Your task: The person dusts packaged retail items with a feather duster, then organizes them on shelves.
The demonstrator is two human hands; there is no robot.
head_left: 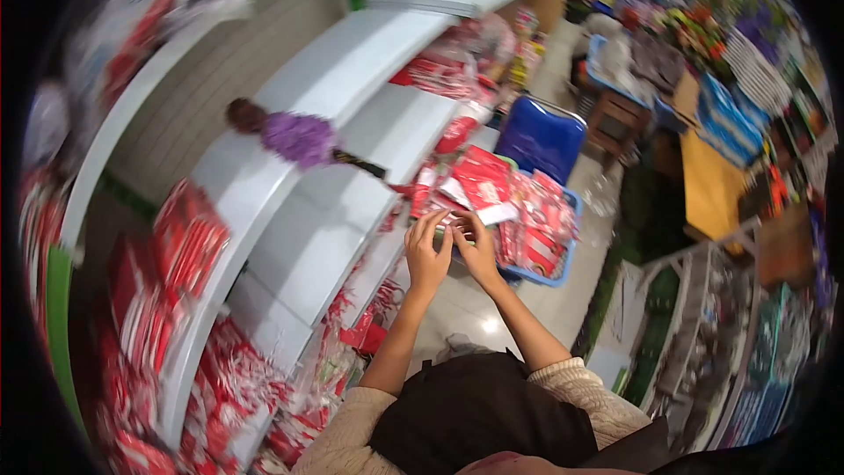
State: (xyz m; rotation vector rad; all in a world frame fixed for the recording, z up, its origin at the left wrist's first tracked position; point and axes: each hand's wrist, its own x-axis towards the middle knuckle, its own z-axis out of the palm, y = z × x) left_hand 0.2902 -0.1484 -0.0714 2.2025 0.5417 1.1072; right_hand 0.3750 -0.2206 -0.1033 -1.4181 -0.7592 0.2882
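Before the basket (pixel 547 280) of packets (pixel 534 227) we see left hand (pixel 426 257) and right hand (pixel 477 251) meet, fingers bent and touching; whether they pinch anything we cannot tell

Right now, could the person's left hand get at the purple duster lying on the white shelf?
Probably yes. The left hand is the one nearer the purple duster, which lies on the open white shelf with nothing between them; its dark handle points toward the hand.
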